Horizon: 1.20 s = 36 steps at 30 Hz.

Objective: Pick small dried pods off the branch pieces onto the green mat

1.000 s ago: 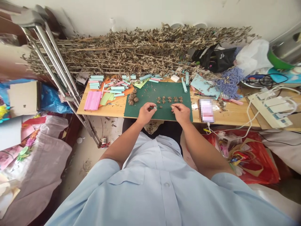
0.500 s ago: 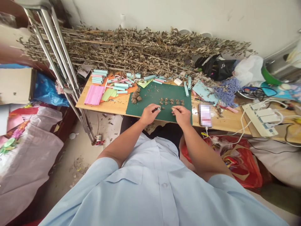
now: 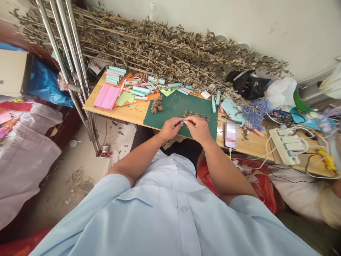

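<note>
Above the front part of a green mat [image 3: 159, 120], my left hand [image 3: 171, 128] and my right hand [image 3: 198, 128] meet fingertip to fingertip. The left fingers pinch a small pale thing, mostly hidden and too small to name. The right thumb and forefinger are pressed together against it; whether they hold a bit of their own is hidden. Just behind the right hand lie small brown dried clumps [image 3: 206, 117] in rows, partly covered by it. A pile of larger brown, round dried clumps [image 3: 156, 105] sits on the mat's left side.
Behind the mat lie blue paper rolls [image 3: 140, 90], a pink paper stack [image 3: 107, 96] and a long heap of dried stalks [image 3: 160, 46]. To the right are a phone [image 3: 230, 135], purple yarn [image 3: 257, 112] and a power strip [image 3: 284, 145]. Metal crutches [image 3: 77, 71] stand at left.
My right hand has moved left, and its fingertips now meet those of my left hand. The camera view has tilted and shifted a little.
</note>
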{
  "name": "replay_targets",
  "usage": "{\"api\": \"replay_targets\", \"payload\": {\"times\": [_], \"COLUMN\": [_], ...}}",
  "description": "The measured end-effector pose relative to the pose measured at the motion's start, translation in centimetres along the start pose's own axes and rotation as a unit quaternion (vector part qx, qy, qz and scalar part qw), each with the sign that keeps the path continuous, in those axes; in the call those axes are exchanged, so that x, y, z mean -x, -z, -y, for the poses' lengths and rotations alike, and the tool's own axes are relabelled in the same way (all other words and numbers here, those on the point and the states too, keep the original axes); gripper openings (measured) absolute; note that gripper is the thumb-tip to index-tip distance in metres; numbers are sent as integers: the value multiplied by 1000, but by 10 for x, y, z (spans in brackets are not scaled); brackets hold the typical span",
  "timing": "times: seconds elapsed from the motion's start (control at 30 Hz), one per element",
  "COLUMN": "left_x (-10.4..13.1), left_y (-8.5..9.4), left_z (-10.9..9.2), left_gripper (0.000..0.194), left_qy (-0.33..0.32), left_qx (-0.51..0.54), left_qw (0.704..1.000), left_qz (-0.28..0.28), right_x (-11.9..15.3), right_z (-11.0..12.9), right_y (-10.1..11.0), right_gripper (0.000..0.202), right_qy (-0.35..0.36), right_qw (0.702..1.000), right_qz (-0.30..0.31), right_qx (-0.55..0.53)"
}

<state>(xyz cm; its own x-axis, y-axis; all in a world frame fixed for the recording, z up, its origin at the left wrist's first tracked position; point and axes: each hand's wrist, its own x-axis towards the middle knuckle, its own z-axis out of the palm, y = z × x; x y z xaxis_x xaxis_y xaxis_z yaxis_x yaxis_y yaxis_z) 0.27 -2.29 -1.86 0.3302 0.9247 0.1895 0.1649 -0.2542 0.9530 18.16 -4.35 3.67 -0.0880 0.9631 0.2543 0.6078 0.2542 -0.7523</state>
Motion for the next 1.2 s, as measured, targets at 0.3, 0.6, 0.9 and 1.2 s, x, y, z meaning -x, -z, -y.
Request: {"api": "replay_targets", "payload": {"times": [0.3, 0.6, 0.9, 1.2], "left_x": [-2, -5, -4, -3], "left_y": [-4, -9, -9, -12], "left_z": [8, 20, 21, 25], "left_gripper": [25, 34, 32, 26], "left_qy": [-41, -104, -121, -145], "left_qx": [-7, -22, -39, -60], "left_qw": [999, 994, 991, 987], "left_qz": [-11, -32, -31, -28], "right_x": [-9, -18, -28, -48], "right_z": [11, 19, 31, 60], "right_y": [7, 19, 24, 24], "right_gripper": [15, 16, 20, 19], "right_qy": [61, 94, 111, 63], "right_qw": [991, 967, 924, 860], "right_qz": [59, 140, 215, 316], "right_qx": [105, 189, 295, 395]}}
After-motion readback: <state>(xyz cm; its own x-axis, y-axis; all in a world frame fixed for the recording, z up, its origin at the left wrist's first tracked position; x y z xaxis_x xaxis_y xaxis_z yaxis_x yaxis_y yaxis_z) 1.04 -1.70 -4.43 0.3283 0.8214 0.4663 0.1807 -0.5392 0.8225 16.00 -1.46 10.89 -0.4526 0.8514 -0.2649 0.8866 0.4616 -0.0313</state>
